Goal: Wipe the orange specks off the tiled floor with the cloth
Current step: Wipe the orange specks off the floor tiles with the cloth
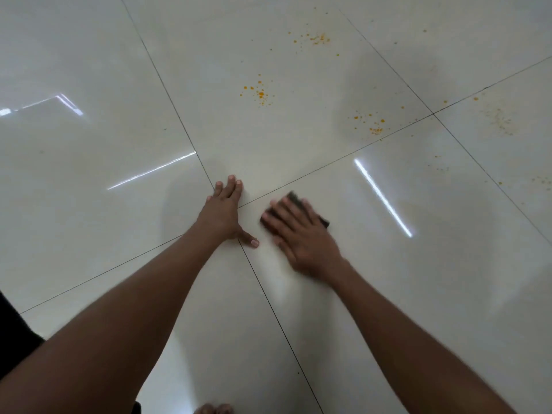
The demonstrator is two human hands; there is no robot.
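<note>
Cloth, small, dark and folded (294, 204), lies under the flat-spread right hand (301, 234) pressing it on the glossy white tiled floor (119, 189), well short of the orange specks (260, 94). The left hand (225, 215) braces flat, fingers straight. A wiping pass may smear the specks into streaks.

Bright streaks of reflected light (383, 198) lie across the glossy surface, one long streak at right and others at left. A dark cloth-like edge (15, 330) shows at the lower left border. Bare toes (213, 409) peek in at the bottom edge.
</note>
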